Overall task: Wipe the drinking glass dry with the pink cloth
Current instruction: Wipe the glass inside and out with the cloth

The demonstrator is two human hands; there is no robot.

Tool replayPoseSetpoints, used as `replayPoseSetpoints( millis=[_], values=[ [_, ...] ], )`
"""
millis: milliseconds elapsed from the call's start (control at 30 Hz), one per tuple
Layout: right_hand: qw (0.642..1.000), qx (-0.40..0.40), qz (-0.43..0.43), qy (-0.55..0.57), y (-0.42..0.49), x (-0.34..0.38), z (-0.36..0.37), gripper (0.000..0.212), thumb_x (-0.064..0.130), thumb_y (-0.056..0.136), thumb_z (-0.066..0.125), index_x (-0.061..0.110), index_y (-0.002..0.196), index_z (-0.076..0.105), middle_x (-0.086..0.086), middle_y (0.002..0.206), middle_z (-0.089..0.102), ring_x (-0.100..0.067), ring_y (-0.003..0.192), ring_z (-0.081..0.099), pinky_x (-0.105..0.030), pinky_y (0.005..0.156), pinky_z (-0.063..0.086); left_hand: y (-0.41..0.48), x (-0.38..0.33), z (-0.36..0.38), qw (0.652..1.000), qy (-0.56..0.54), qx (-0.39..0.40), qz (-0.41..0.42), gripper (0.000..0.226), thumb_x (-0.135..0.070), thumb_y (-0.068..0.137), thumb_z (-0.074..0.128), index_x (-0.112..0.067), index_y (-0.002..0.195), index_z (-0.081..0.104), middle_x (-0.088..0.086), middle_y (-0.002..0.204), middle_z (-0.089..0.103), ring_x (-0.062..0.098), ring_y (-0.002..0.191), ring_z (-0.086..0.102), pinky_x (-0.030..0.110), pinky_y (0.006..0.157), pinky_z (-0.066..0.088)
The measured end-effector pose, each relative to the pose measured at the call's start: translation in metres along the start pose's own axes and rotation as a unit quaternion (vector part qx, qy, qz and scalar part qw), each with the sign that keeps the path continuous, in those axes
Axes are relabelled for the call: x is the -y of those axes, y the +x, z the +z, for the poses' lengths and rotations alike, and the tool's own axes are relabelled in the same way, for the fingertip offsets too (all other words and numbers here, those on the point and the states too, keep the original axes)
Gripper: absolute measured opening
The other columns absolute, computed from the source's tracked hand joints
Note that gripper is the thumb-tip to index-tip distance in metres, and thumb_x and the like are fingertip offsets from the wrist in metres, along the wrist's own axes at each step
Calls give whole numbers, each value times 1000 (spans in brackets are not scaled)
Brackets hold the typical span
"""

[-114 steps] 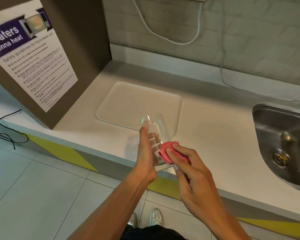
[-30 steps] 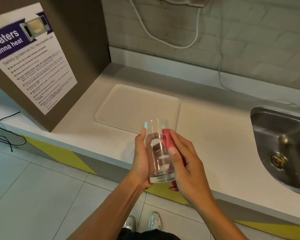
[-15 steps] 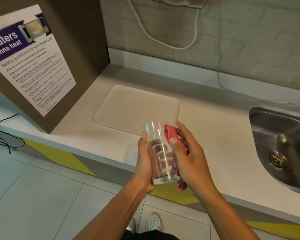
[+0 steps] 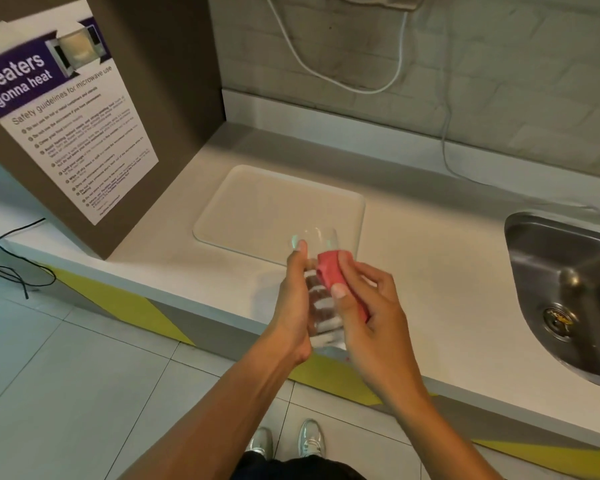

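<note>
A clear drinking glass [image 4: 321, 306] is held upright over the front edge of the white counter, its rim pointing away from me. My left hand [image 4: 293, 306] grips its left side, thumb up near the rim. My right hand [image 4: 368, 306] presses a bunched pink cloth [image 4: 331, 270] against the glass's right side near the top, thumb on the cloth. Part of the cloth is hidden behind my right palm. The glass looks blurred.
A beige tray [image 4: 274, 206] lies on the counter [image 4: 430, 271] just beyond the glass. A steel sink [image 4: 568, 289] is at the right. A brown cabinet with a microwave safety poster [image 4: 66, 126] stands at the left. White cables [image 4: 444, 140] hang on the brick wall.
The pink cloth and my right thumb have slid up the glass's right side toward the rim. The glass has turned slightly in my left hand and stays over the counter edge.
</note>
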State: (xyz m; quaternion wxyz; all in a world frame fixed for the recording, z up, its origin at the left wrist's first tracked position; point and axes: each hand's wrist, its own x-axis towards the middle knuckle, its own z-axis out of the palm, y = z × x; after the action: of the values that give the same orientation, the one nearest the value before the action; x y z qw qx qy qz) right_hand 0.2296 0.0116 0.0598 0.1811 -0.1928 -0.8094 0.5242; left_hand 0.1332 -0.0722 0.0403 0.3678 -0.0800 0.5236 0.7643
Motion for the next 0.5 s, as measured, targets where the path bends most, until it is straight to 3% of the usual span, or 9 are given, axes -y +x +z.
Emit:
replayPoseSetpoints(
  millis=[67, 133, 200, 267, 367, 433, 500],
  values=[
    [999, 21, -18, -30, -22, -4, 2, 44, 49, 100, 52, 53, 144, 48, 21, 140, 42, 10, 133, 42, -1, 99, 38, 4, -5, -4, 1000, -11, -6, 4, 91, -85, 89, 49, -4, 128, 67, 31, 110, 76, 42, 97, 74, 66, 101, 57],
    [999, 29, -16, -32, -23, -6, -1, 44, 49, 99, 53, 58, 142, 47, 21, 138, 41, 0, 132, 46, -16, 102, 49, 3, -3, -3, 1000, -9, -19, -7, 92, -85, 89, 49, -4, 132, 63, 36, 117, 74, 44, 100, 73, 68, 103, 56],
    [999, 18, 16, -32, -6, -5, -3, 44, 47, 101, 51, 55, 143, 48, 19, 133, 41, -6, 127, 51, -27, 99, 54, 0, 2, 1, 999, -33, -7, -26, 89, -82, 92, 51, -2, 125, 71, 34, 108, 76, 41, 95, 77, 57, 88, 65],
    [998, 2, 12, -55, 6, -1, 0, 44, 49, 102, 45, 53, 146, 45, 18, 132, 39, -8, 128, 48, -25, 101, 50, 3, 6, 4, 998, -47, 6, -34, 84, -80, 93, 50, -5, 117, 78, 27, 102, 78, 38, 89, 79, 44, 73, 66],
    [988, 0, -71, -136, -12, -5, 7, 44, 53, 102, 42, 55, 146, 43, 20, 139, 37, -7, 133, 37, -17, 104, 37, 6, -1, 3, 999, -14, -22, -21, 93, -84, 90, 50, -3, 130, 69, 27, 108, 79, 40, 98, 78, 53, 88, 64],
    [985, 8, -84, -149, -24, -13, 3, 43, 52, 102, 45, 54, 145, 46, 18, 142, 38, -8, 135, 36, -18, 104, 36, 9, -1, 0, 998, -2, -55, -18, 83, -81, 92, 52, -9, 130, 64, 22, 107, 82, 39, 99, 80, 58, 97, 62],
    [990, 3, -58, -132, -18, -16, -2, 42, 50, 101, 47, 52, 142, 50, 16, 139, 41, -10, 133, 38, -17, 105, 37, 7, 3, 2, 997, 4, -63, -36, 75, -79, 94, 51, -13, 124, 68, 20, 105, 84, 36, 95, 82, 50, 83, 67]
  ],
)
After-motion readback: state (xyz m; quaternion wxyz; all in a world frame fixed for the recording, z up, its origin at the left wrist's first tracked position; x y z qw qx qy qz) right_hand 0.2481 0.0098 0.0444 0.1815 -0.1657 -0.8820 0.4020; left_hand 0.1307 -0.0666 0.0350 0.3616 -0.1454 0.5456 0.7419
